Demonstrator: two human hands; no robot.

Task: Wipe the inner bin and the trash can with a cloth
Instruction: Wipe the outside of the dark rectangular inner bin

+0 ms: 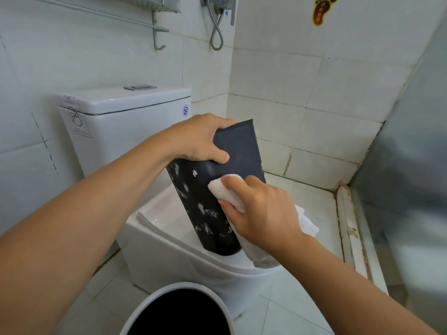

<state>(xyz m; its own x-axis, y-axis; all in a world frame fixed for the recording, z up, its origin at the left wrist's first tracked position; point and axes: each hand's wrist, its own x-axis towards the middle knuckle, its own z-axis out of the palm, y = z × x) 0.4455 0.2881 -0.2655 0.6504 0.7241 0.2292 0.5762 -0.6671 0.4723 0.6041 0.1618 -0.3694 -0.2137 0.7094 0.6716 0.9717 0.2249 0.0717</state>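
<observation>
Black inner bin (208, 211), white-flecked side, tilted, white cloth (229, 194) pressed against it

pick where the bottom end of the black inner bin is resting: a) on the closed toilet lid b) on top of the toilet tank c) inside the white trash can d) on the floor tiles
a: the tilted inner bin stands with its lower end on the closed toilet lid, the left hand gripping its upper end while the right hand presses the cloth against its side.
</observation>
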